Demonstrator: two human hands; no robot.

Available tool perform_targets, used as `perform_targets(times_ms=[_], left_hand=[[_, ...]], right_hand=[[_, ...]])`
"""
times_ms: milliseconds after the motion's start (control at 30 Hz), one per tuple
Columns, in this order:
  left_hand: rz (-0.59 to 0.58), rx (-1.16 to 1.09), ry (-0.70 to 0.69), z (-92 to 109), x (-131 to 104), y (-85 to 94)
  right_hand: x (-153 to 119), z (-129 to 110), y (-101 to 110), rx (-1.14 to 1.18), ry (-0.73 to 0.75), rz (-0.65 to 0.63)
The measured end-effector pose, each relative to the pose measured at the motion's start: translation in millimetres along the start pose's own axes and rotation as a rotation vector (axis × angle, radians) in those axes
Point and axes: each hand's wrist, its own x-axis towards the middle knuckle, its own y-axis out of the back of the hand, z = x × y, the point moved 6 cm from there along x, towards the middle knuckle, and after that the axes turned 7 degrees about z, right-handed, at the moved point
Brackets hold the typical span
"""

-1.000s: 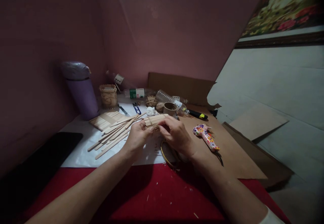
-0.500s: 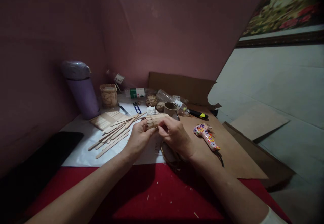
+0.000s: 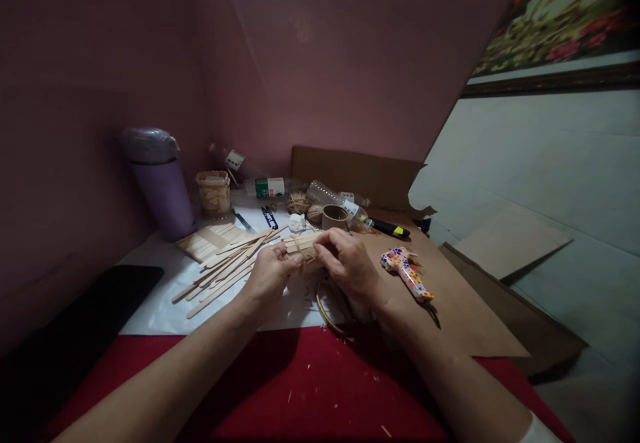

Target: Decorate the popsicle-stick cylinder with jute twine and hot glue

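Note:
Between my hands is a bundle of wooden craft sticks (image 3: 300, 243) with twine round it. My left hand (image 3: 271, 273) grips its left end, thumb on the near side. The fingers of my right hand (image 3: 351, 268) are pinched together at the right end, by the twine; whether they hold the sticks or the string I cannot tell. Loose craft sticks (image 3: 220, 281) lie fanned out left of my left hand. Under my right hand, a round brown ring-shaped thing (image 3: 324, 311) is partly covered. A roll of tape (image 3: 335, 215) stands just behind the bundle.
A flowered glue gun (image 3: 407, 273) lies on the cardboard (image 3: 465, 316) at right. Behind are balls of twine (image 3: 299, 202), plastic bottles (image 3: 325, 193), a black-and-yellow cutter (image 3: 391, 228) and a woven-looking cup (image 3: 213, 194). A purple tumbler (image 3: 163, 193) stands at left.
The bundle has tipped slightly in my hands, and more of the twine round it shows. My right fingers have shifted a little along its right end.

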Motion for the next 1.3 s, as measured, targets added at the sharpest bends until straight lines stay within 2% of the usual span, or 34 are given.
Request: perform_targets(times_ms=[167,400,667,967,1033,1133,1233,1300], left_hand=[[-0.005,-0.006,0.0,0.5,0.3,-0.5],[-0.055,0.048,-0.072,0.5,-2.0,-4.0],[-0.074,0.081,-0.167,7.5,-8.3,-6.9],[-0.047,0.156,-0.169,10.3,-10.2,-6.0],[-0.045,0.16,-0.17,10.4,-10.7,-6.9],[-0.043,0.123,-0.14,9.2,-9.2,-7.3],[0.023,0.072,-0.092,9.6,-5.1,-2.8],[0.065,0.038,-0.056,11.0,-3.1,-0.2]], right_hand=[[-2.5,-2.2,-6.3,-0.066,0.043,-0.091],[-1.6,0.4,-5.1,-0.071,0.003,-0.09],[-3.2,-9.3,-6.3,-0.088,0.068,-0.086],[-7.1,-6.9,-12.9,-0.134,0.058,-0.077],[-4.4,-2.2,-10.0,-0.156,0.055,-0.046],[2.0,7.4,2.5,-0.124,0.004,0.079],[5.5,17.8,14.8,0.022,-0.122,0.212],[4.8,23.0,16.3,0.132,-0.212,0.244]])
